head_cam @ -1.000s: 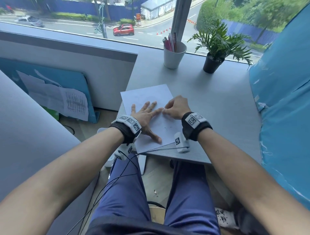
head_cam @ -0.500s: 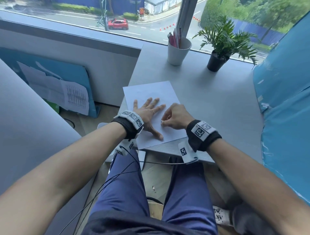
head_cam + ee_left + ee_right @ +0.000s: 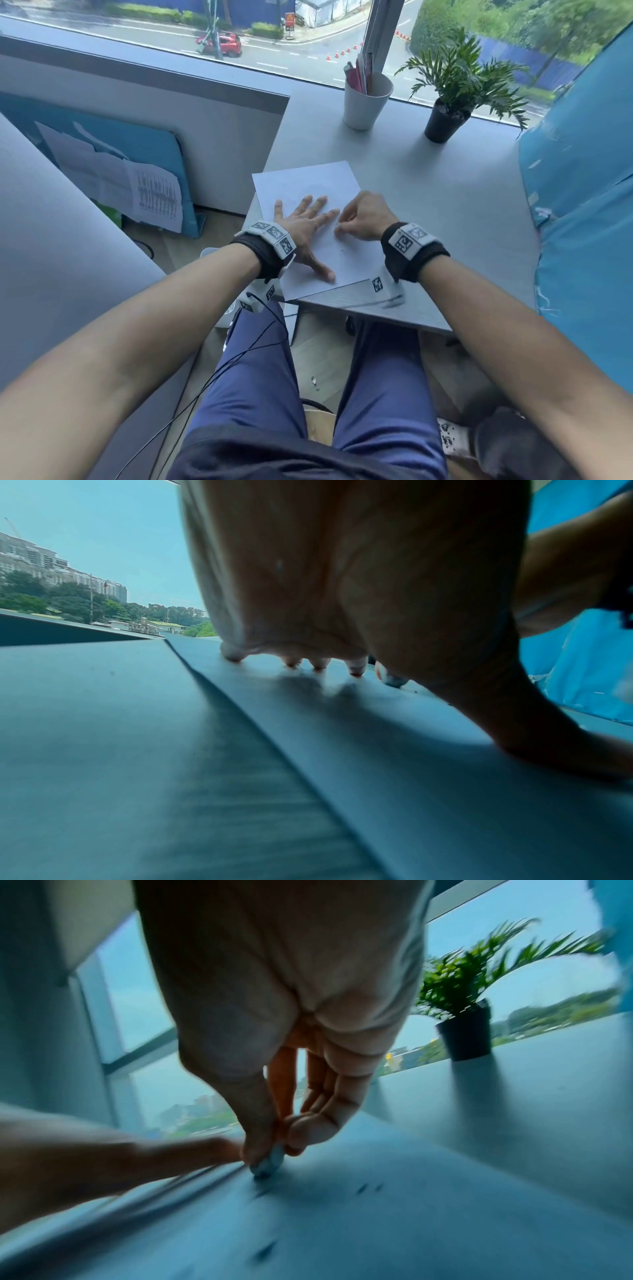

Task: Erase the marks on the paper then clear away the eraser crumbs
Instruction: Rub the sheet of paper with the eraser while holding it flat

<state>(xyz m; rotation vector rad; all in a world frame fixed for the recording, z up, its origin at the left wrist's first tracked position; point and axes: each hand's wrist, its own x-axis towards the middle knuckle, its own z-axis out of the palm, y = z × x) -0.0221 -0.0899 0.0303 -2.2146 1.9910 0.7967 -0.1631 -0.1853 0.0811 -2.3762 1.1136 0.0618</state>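
Observation:
A white sheet of paper point(image 3: 308, 186) lies on the grey desk point(image 3: 445, 212) near its front left corner. My left hand point(image 3: 305, 226) lies flat on the paper, fingers spread, holding it down; its fingertips point(image 3: 356, 669) press the sheet. My right hand point(image 3: 359, 219) pinches a small pale eraser point(image 3: 268, 1162) between thumb and fingers, its tip on the paper just right of the left index finger. Dark eraser crumbs point(image 3: 368, 1188) lie scattered on the sheet near the eraser. A few faint specks point(image 3: 344, 251) show in the head view.
A white cup point(image 3: 366, 102) with pens stands at the back of the desk by the window. A potted plant point(image 3: 445, 120) sits to its right. Blue plastic sheeting point(image 3: 582, 205) covers the right side. A grey partition point(image 3: 154, 120) borders the left.
My right hand with the eraser slid toward me and then back a little away across the paper in a rubbing stroke. The left hand stayed pressed flat on the sheet.

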